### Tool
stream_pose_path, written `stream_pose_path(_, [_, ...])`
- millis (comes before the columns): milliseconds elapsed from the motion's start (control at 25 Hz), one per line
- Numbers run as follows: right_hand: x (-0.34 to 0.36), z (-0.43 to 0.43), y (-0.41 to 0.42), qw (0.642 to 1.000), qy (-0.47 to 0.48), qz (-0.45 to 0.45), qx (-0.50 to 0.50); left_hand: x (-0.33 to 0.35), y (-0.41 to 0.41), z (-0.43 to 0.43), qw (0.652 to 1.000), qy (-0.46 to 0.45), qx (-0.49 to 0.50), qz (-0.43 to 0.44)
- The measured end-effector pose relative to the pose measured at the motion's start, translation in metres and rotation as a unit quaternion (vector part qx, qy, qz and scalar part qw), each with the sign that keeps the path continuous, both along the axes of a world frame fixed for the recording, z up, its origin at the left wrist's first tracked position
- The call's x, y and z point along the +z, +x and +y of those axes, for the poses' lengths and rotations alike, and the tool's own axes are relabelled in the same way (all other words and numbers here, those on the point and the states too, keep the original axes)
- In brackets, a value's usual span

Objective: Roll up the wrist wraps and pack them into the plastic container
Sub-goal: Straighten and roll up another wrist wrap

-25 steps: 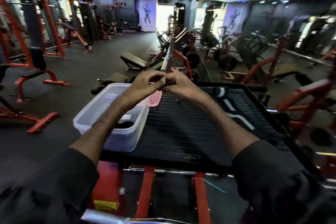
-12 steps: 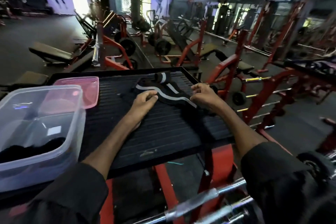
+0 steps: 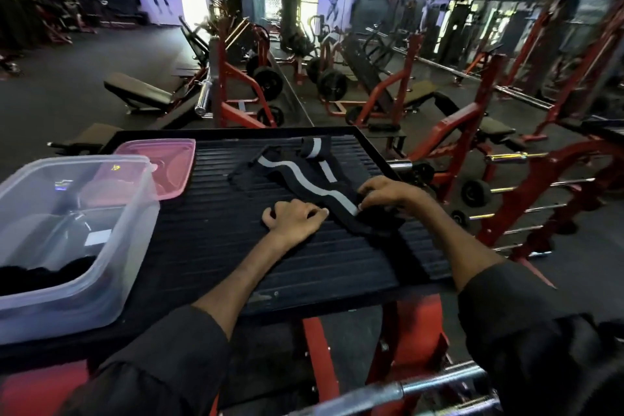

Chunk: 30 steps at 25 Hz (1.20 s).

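Wrist wraps (image 3: pixel 297 176), black w/ a pale stripe, lie flat and loose on the black ribbed platform (image 3: pixel 236 263), just right of frame ctr, running from upper left down to lower right. At their far end sits a short rolled bit (image 3: pixel 312 149) w/ a white band.

R hand (image 3: pixel 388 194) is at the near end of the strip, fingers curled, pinching the fabric. L hand (image 3: pixel 293 218) rests knuckles-up on the platform just beside the wrap, fingers curled under, index tip touching the wrap's edge; can't tell if it actually grips.

Clear plastic container (image 3: pixel 128 213) stands at frame left on the platform, lid off, dark fabric (image 3: pixel 44 272) in its btm. Pink lid (image 3: pixel 169 162) lies flat just behind it. Both well apart from the hands.

Bg: red gym machines, benches, barbells.
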State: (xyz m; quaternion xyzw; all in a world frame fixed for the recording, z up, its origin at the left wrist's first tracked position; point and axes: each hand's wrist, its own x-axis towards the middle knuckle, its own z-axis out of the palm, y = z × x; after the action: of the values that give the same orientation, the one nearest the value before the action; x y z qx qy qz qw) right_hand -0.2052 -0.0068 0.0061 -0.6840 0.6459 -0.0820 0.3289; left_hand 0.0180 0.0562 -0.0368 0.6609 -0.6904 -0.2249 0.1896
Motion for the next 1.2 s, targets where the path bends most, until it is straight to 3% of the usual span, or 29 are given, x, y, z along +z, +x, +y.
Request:
stream_pose_path(80, [0.001, 0.005, 0.006, 0.995, 0.023, -0.092, 0.025, -0.002, -0.003, -0.004, 0.998, 0.02, 0.043, 0.029])
stream_pose_path(160, [-0.005, 0.009, 0.011, 0.979, 0.047, -0.196, 0.019, -0.005, 0.001, -0.007, 0.983, 0.03, 0.076, 0.163])
stream_pose_path(240, [-0.005, 0.011, 0.013, 0.976, 0.058, -0.21, 0.028, -0.007, 0.007, -0.008, 0.921, 0.012, 0.077, 0.381])
stream_pose_path(320, [-0.001, 0.015, 0.015, 0.979, 0.065, -0.187, 0.047, -0.003, 0.014, -0.005, 0.869, -0.02, 0.091, 0.486])
stream_pose_path(520, [-0.011, 0.004, 0.027, 0.959, 0.054, -0.278, -0.023, 0.003, 0.022, 0.003, 0.817, -0.068, 0.127, 0.559])
stream_pose_path(680, [-0.014, 0.002, 0.059, 0.876, 0.157, -0.454, -0.045, 0.008, 0.025, 0.004, 0.78, -0.07, 0.126, 0.609])
stream_pose_path(840, [-0.013, 0.005, 0.092, 0.789, 0.217, -0.56, -0.129, 0.008, 0.032, 0.005, 0.789, -0.075, 0.11, 0.6])
stream_pose_path(880, [-0.014, 0.007, 0.099, 0.783, 0.215, -0.568, -0.13, 0.007, 0.035, 0.005, 0.791, -0.074, 0.11, 0.597])
stream_pose_path(1000, [-0.015, 0.012, 0.11, 0.81, 0.208, -0.542, -0.084, 0.006, 0.045, 0.003, 0.793, -0.047, 0.1, 0.599])
stream_pose_path(1200, [-0.014, 0.02, 0.124, 0.846, 0.186, -0.493, -0.081, 0.005, 0.047, 0.007, 0.83, -0.018, 0.042, 0.556])
